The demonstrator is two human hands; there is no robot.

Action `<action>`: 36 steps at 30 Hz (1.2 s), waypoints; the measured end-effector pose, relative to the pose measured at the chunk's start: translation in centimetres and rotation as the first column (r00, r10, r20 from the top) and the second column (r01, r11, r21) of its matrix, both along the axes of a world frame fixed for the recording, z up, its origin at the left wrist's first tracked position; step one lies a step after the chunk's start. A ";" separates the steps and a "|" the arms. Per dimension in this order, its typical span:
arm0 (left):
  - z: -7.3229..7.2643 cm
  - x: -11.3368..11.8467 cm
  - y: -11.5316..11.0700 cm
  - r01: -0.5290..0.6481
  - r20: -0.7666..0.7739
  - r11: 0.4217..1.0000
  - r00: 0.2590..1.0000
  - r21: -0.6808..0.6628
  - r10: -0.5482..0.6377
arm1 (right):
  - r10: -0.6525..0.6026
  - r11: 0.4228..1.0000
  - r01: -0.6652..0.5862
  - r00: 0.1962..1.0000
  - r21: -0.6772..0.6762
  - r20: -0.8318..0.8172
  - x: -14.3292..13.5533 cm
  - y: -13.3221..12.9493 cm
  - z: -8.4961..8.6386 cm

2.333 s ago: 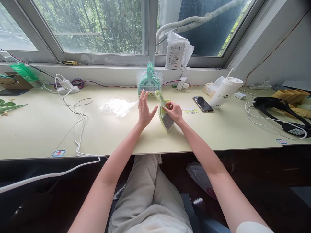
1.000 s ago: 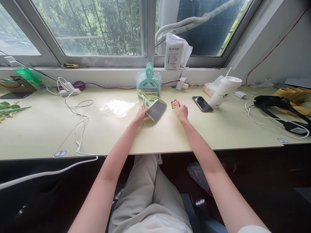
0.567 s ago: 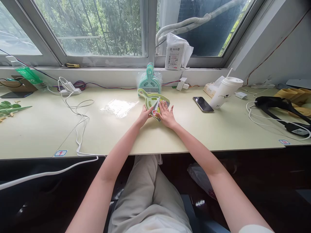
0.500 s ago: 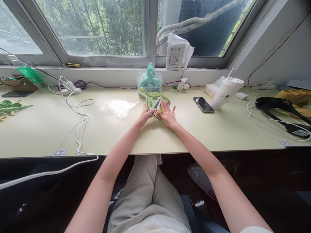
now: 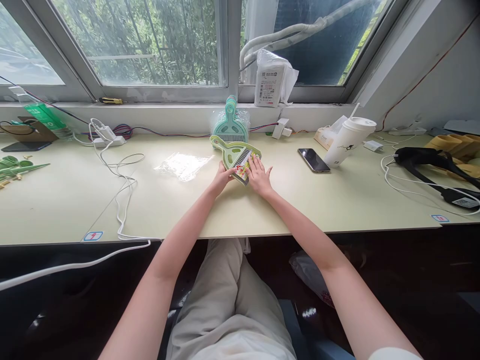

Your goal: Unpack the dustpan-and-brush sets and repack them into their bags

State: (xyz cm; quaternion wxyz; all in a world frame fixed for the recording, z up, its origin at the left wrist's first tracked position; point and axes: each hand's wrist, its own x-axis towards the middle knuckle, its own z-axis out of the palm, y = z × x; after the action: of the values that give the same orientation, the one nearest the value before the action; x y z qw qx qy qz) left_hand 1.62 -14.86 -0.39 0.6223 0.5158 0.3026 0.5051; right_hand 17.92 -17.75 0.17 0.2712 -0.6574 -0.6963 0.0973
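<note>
Above the pale desk (image 5: 168, 210), apparently, just before stacked teal dustpans (image 5: 230, 122): gripping a green dustpan-and-brush set (image 5: 229, 151) by its near edge with the left hand (image 5: 222, 179); laying the right hand (image 5: 259, 179) flat, unclenched, on a printed card (image 5: 242, 168) partly covering grey bristles (image 5: 242, 156).

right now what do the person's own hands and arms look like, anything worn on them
The left hand and right hand are ungloved. The left arm and right arm show no watch, cable or marking. A short white fabric sleeve edges the right arm's upper end; none shows on the left.
</note>
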 end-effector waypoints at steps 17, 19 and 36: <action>0.0 -0.1 0.0 -0.026 0.002 0.999 1.000 -0.025 0.027 | 0.045 0.999 -0.045 0.999 0.004 0.021 0.1 0.2 -0.2; 0.1 -0.1 0.0 -0.032 0.003 0.999 0.999 -0.021 0.032 | 0.040 0.999 -0.040 0.999 0.021 -0.017 0.0 0.2 -0.3; 1.8 -0.2 -1.0 0.028 0.080 1.000 0.996 0.006 -0.029 | 0.008 0.976 -0.214 0.179 -0.031 -0.984 1.6 0.8 0.2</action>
State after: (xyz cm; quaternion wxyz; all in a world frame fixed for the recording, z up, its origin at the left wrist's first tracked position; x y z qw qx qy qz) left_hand 1.39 -15.82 1.37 0.6398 0.5009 0.2687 0.5172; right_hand 19.48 -16.92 0.38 0.5900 -0.4114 -0.3987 0.5689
